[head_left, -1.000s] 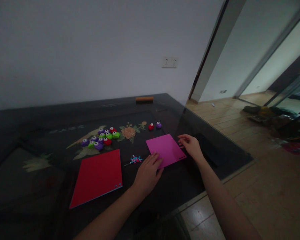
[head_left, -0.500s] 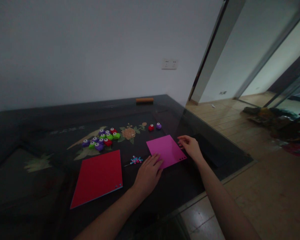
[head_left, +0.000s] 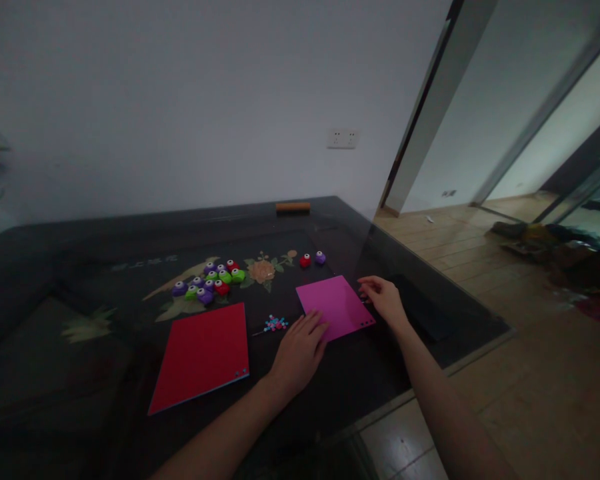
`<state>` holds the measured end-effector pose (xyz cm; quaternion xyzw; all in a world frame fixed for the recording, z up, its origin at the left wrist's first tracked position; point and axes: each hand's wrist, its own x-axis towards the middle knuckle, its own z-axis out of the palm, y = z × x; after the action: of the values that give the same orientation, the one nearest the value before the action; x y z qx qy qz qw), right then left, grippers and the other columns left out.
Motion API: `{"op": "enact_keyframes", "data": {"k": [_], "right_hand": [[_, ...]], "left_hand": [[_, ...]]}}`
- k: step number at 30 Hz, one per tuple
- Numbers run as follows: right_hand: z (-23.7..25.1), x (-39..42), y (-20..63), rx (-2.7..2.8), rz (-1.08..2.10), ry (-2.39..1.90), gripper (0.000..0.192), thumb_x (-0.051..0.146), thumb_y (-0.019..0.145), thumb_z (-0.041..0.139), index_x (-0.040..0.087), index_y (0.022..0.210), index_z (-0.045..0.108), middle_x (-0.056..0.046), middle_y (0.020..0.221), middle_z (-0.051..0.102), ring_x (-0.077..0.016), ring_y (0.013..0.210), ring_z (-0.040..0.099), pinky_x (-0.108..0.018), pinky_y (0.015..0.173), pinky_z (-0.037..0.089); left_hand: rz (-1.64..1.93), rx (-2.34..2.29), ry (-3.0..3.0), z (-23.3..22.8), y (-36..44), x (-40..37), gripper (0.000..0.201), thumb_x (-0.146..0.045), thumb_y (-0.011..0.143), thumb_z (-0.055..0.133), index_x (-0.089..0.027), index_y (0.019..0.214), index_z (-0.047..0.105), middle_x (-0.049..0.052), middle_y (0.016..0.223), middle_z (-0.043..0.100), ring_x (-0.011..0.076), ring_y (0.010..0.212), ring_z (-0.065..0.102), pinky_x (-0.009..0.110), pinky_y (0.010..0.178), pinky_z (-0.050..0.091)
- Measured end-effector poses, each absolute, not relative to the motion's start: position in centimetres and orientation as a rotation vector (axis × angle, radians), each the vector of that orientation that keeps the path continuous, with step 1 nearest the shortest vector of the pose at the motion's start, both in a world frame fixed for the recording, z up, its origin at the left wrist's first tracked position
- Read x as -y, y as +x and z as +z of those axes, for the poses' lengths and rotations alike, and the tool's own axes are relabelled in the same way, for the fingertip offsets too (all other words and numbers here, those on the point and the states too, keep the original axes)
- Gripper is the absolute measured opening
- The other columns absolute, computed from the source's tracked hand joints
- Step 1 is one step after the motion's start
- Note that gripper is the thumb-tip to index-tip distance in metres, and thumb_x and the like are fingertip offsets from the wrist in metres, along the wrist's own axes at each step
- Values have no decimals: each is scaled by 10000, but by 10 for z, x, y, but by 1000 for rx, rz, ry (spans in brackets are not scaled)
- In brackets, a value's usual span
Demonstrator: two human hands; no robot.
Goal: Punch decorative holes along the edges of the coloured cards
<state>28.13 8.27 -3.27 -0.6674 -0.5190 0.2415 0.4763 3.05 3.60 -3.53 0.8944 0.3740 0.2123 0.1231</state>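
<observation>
A magenta paper sheet (head_left: 334, 305) lies flat on the dark glass-topped table (head_left: 105, 267). My left hand (head_left: 297, 353) rests palm down with its fingertips on the sheet's near left corner. My right hand (head_left: 384, 300) touches the sheet's right edge, fingers curled lightly; it grips nothing that I can see. A small pile of pink and blue paper bits (head_left: 275, 325) sits just left of the sheet.
A red paper sheet (head_left: 203, 355) lies to the left. Behind it sits a cluster of purple, green and red craft punches (head_left: 211, 280); a red and a purple punch (head_left: 313, 259) stand apart. A brown bar (head_left: 293, 207) lies at the far edge. The table's right edge drops to wooden floor.
The view has shifted slightly, so everything sits a little lower and to the right. Both hands stay on the magenta sheet.
</observation>
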Motion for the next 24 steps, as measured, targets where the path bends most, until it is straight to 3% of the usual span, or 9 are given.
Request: {"op": "enact_keyframes", "data": {"k": [6,11,16,24], "right_hand": [[-31,-83,280,1282,566,-1612,266,314,735,537,138,894,659,-56,695,649,-145,576,598,-250,493,485],[-28,-82,276,1313,538,-1589,284,348,729,537,138,873,662,-63,689,651,-155,574,589,-270,507,476],[-25,-81,273,1338,506,-1589,320,369,745,531,131,921,654,-70,704,655,-163,583,587,-278,520,469],[12,-91,204,1556,501,-1427,272,334,787,512,154,934,654,-87,830,675,-202,733,630,-307,620,497]], "left_hand": [[706,-1035,2596,-24,31,-35,336,-168,832,530,-192,1164,581,95,1301,545,225,1216,473,402,1039,377],[798,-937,2538,9,14,-37,262,-165,863,479,-224,1078,617,51,1183,618,180,1100,550,352,956,440],[898,-1077,2469,24,-61,-55,258,-176,879,436,-245,1056,610,31,1159,612,166,1074,558,332,925,454],[1049,-1533,2311,-2,-185,-85,264,-219,865,388,-210,998,617,50,1064,644,198,1040,575,397,956,424]]}}
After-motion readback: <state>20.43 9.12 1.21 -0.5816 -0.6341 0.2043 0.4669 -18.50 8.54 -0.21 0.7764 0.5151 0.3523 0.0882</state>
